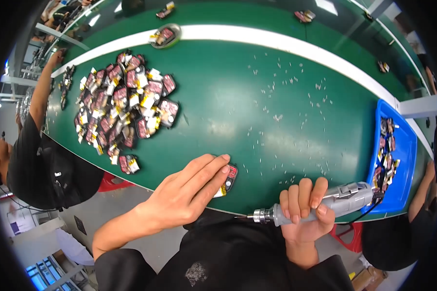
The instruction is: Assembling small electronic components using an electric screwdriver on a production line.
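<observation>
My right hand (306, 211) is wrapped round a grey electric screwdriver (342, 200), held level near the table's front edge. Its thin bit points left and touches nothing. My left hand (187, 191) reaches over a small black-and-red electronic unit (232, 178) on the green table. Its long fingers lie across the unit's top, keeping it by the edge; the thumb is hidden beneath the hand. A yellow-and-white part (222, 190) shows at the unit's lower side. To the left spreads a large heap of similar units (126, 97), with one unit (129, 164) at its near edge.
Tiny pale pieces (277, 118) are scattered across the table's right half. A blue tray (407, 169) with several units stands at the far right. Beyond, a round dish (174, 40) sits by the white divider strip (238, 33). People sit on both sides; red stools (347, 237) are below.
</observation>
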